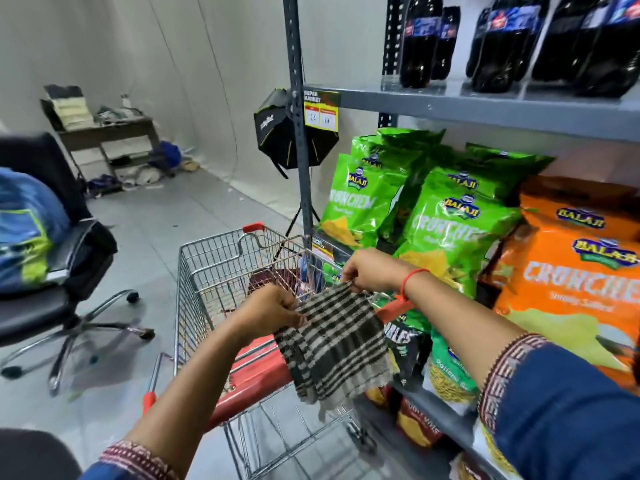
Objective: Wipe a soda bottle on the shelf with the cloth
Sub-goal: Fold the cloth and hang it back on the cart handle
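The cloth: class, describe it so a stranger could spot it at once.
Start at the grey shelf rack stocked with snack bags, then drop to the wire shopping cart beside it. Above the cart, the left hand and right hand hold the cloth, the only dark-and-pale striped fabric here.

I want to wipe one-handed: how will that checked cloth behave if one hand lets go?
The checked cloth likely flops: it sags between left hand and right hand. Probably light, since a pinch holds it. It may bunch on a soda bottle.
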